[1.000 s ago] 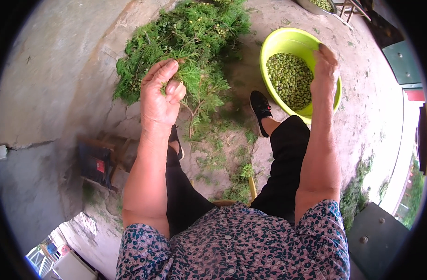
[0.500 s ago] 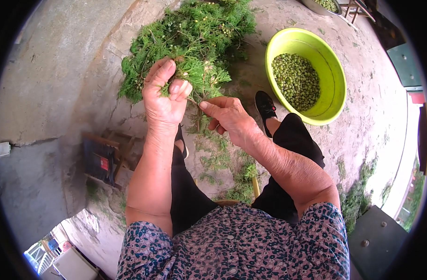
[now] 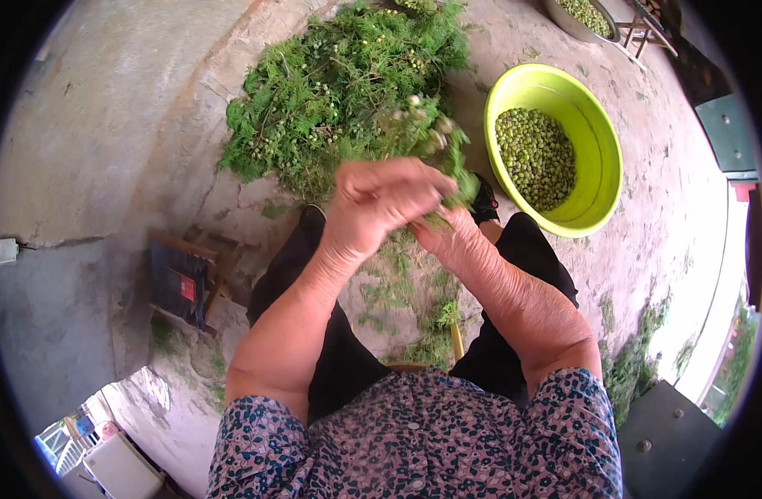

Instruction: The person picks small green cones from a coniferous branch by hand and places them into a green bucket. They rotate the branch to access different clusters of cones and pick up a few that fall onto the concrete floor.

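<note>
- the left hand [image 3: 385, 202] is crossed over in front of the right hand [image 3: 449, 233], the two meeting above the person's lap.
- a leafy green sprig [image 3: 414, 133] stands out from the hands, its tip between the branch pile and the tub.
- the left fingers are curled in and the right fingers mostly hidden; with the blur and overlap, one cannot tell which grip is clamped on the sprig.
- the branch pile [image 3: 335, 91], green with small pale cones, lies on the floor [image 3: 664, 191] beyond the hands.
- the yellow-green tub [image 3: 596, 162] sits to the right, near the right shoe [image 3: 485, 204], with round green cones [image 3: 535, 158] heaped toward its left side.
- leafy scraps [image 3: 435, 337] lie between the knees.
- a grey basin [image 3: 576, 30] at the far right holds more green pieces.
</note>
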Action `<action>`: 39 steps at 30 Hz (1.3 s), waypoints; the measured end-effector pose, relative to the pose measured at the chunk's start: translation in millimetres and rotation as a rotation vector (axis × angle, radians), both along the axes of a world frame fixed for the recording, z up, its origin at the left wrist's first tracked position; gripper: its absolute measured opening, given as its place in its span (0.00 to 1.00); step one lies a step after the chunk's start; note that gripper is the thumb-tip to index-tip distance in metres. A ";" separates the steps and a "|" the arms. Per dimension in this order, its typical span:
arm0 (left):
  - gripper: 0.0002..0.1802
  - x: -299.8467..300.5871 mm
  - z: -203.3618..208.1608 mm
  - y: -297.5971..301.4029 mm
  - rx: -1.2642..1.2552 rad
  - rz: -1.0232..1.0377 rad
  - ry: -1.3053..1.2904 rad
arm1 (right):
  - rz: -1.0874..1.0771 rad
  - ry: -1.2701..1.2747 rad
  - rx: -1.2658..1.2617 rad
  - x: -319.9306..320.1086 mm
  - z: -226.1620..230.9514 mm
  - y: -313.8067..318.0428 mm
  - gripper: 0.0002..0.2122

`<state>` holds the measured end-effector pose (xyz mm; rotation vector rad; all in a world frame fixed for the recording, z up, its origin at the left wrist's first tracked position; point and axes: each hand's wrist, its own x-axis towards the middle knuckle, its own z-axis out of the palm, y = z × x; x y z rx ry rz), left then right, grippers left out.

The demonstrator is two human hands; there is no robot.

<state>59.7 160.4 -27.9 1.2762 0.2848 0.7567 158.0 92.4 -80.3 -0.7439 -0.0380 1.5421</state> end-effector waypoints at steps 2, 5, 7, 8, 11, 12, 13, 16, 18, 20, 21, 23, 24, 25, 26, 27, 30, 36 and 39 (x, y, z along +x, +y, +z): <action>0.08 11.0 -2.9 -7.8 0.278 -0.013 -0.013 | -0.053 -0.011 0.140 -5.1 -59.3 1.5 0.13; 0.09 11.3 5.7 -15.1 0.553 0.049 0.009 | 0.047 0.105 0.048 5.4 -46.5 0.0 0.17; 0.09 9.9 9.1 -11.6 0.747 0.145 0.029 | 0.023 0.246 0.198 15.8 -42.5 2.9 0.16; 0.08 11.6 8.0 -11.2 0.678 0.258 0.042 | -0.004 0.362 0.439 21.1 -75.8 9.7 0.15; 0.05 -5.7 -10.9 8.4 0.490 0.615 0.227 | -0.082 -0.282 -0.012 13.2 8.5 34.9 0.17; 0.06 -7.7 -12.3 14.4 0.446 0.630 0.294 | 0.035 -0.456 -0.063 17.5 16.8 34.9 0.14; 0.08 -9.4 -12.4 19.6 0.401 0.644 0.361 | 0.154 -0.629 -0.114 20.9 20.0 35.0 0.11; 0.11 -11.0 -11.0 29.4 0.313 0.553 0.568 | 0.066 -0.599 -0.093 9.7 19.9 32.4 0.13; 0.11 -13.1 -1.5 34.6 0.199 0.428 0.591 | 0.142 -0.717 -0.014 15.3 14.4 33.7 0.14; 0.11 -12.7 -8.6 40.0 -0.081 0.283 0.456 | 0.177 -0.941 0.124 16.3 6.1 34.4 0.17; 0.11 -13.7 -7.3 41.3 -0.080 0.289 0.458 | 0.181 -0.939 0.129 16.0 7.8 35.1 0.17; 0.11 -15.4 -4.0 43.5 -0.237 0.209 0.356 | 0.344 -0.809 0.049 17.0 11.2 35.5 0.19; 0.06 -13.7 -6.7 43.1 -0.225 0.247 0.329 | 0.403 -0.714 0.025 17.1 11.9 35.3 0.19; 0.06 -13.6 -8.4 42.7 -0.225 0.251 0.329 | 0.407 -0.714 0.027 16.5 13.1 35.7 0.19; 0.05 -13.8 -9.7 42.5 -0.251 0.295 0.294 | 0.445 -0.670 0.026 16.1 15.6 36.2 0.19; 0.04 -12.9 -10.9 41.8 -0.278 0.336 0.259 | 0.482 -0.625 0.022 16.0 17.2 36.1 0.19; 0.02 -10.9 -4.9 36.5 -0.344 0.383 0.187 | 0.363 -0.599 0.016 9.4 21.4 36.0 0.10; 0.02 -15.3 -13.6 43.6 -0.116 0.526 0.258 | -0.078 -0.535 -0.109 50.1 17.3 38.6 0.10; 0.02 -13.7 -8.4 40.7 -0.033 0.463 0.280 | -0.316 -0.878 -0.057 78.2 25.9 45.1 0.07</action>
